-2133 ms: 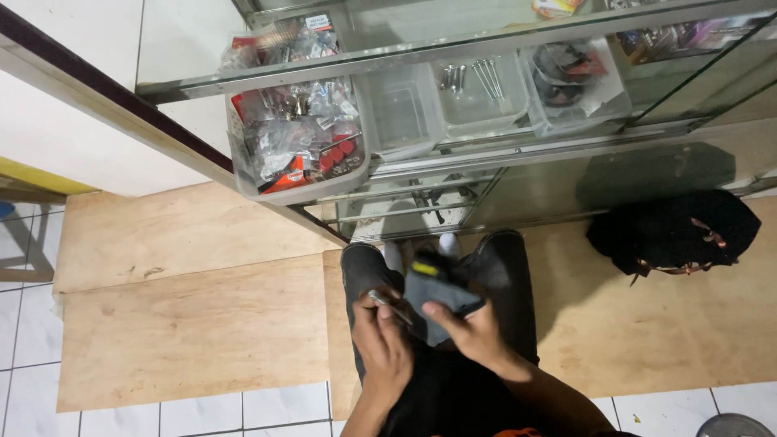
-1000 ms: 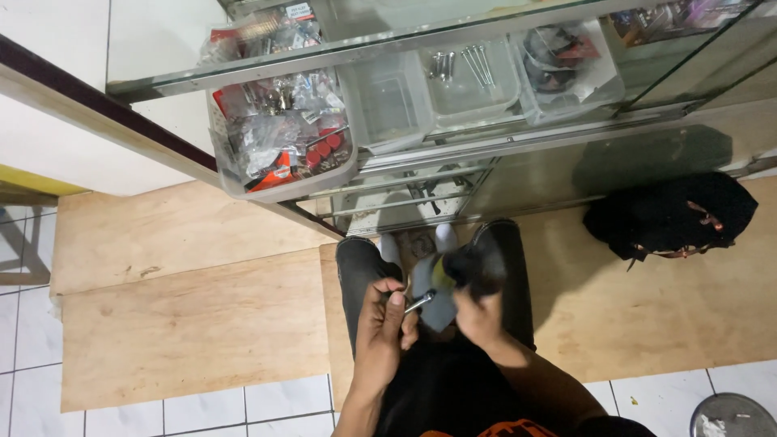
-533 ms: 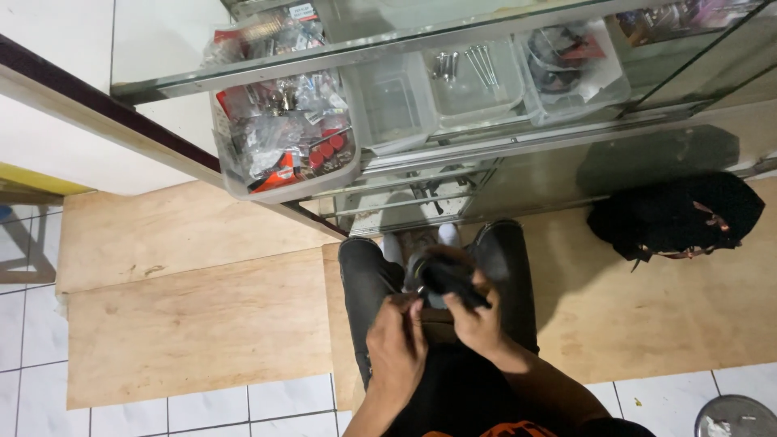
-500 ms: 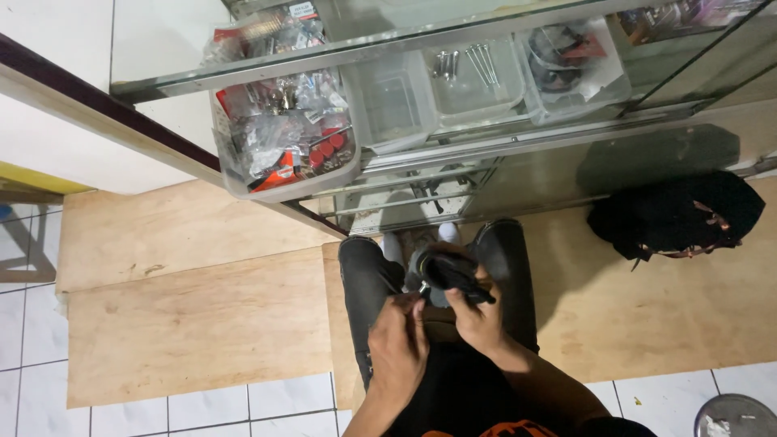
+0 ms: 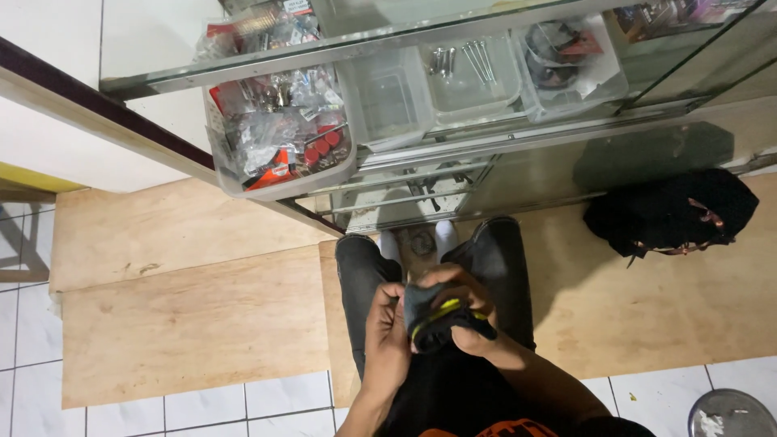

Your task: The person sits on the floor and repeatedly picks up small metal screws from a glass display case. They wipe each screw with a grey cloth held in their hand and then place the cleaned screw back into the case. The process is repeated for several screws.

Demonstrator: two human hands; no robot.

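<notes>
I stand looking down at my dark trouser legs and both hands. Between them is a small dark grey object with a yellow-green stripe (image 5: pixel 437 314), held in front of my waist. My left hand (image 5: pixel 387 330) grips its left side with fingers curled. Fingers of my right hand (image 5: pixel 469 311) wrap over its top and right side. What the object is cannot be made out.
A glass display cabinet (image 5: pixel 518 137) stands ahead, its shelf holding clear bins: one with bagged small parts (image 5: pixel 279 129), one with metal bits (image 5: pixel 469 69). A black bag (image 5: pixel 672 212) lies on the plywood floor (image 5: pixel 186 324) at right. White tiles and a metal bowl (image 5: pixel 732 414) are near me.
Earlier my left hand held a small metal piece beside the object. Both hands have since closed around the object, and it has been turned so the yellow-green stripe shows.
</notes>
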